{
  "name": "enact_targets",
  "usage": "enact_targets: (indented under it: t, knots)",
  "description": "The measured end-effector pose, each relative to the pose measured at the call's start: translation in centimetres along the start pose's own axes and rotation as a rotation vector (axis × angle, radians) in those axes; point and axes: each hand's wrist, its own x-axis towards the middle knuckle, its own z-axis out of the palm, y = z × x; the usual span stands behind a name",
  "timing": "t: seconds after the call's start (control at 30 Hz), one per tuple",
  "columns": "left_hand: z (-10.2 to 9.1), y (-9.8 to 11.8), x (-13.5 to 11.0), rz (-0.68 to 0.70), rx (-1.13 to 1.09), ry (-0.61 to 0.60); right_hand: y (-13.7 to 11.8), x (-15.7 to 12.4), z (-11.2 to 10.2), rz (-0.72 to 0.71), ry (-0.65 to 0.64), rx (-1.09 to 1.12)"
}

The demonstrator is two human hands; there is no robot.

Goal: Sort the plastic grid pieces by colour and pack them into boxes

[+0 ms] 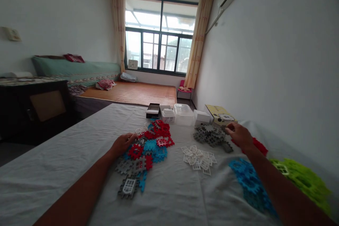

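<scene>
My left hand [124,144] reaches to the left edge of a mixed heap of red, blue and grey interlocking plastic pieces [150,144]. Its fingers are curled together, and what they hold, if anything, is hidden. On the right, my right hand [239,135] pinches what looks like a grey interlocking piece [225,128] at the edge of a grey pile [210,135]. Between the hands lie white lattice window pieces [198,158]. A grey piece with a white window [129,186] lies nearest me on the left.
Blue pieces [247,178], lime-green pieces [304,180] and red pieces [258,145] lie around my right forearm. Along the far table edge stand a black box [153,110], a clear plastic tub [183,114], white boxes [202,117] and a yellow printed box [215,110].
</scene>
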Motion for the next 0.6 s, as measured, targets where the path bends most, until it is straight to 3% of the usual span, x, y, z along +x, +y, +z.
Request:
enact_targets:
  t: [0.07,0.2,0.3,0.43,0.6]
  knots:
    - [-0.2,0.3,-0.2,-0.018,-0.01,0.008,0.3,0.6,0.8,0.011,0.032,-0.073]
    - [-0.5,0.9,-0.5,-0.066,-0.03,0.023,-1.5,1.6,2.3,-0.107,0.015,-0.016]
    - [-0.6,1.0,-0.6,-0.054,-0.055,0.016,-1.9,1.8,2.3,-0.08,-0.115,-0.043]
    - [-0.5,0.6,-0.3,-0.032,-0.079,0.0,0.1,-0.3,1.9,-0.002,-0.316,-0.074]
    - [-0.2,0.2,-0.1,-0.018,-0.054,0.006,1.0,-3.1,2.4,-0.004,-0.306,-0.015]
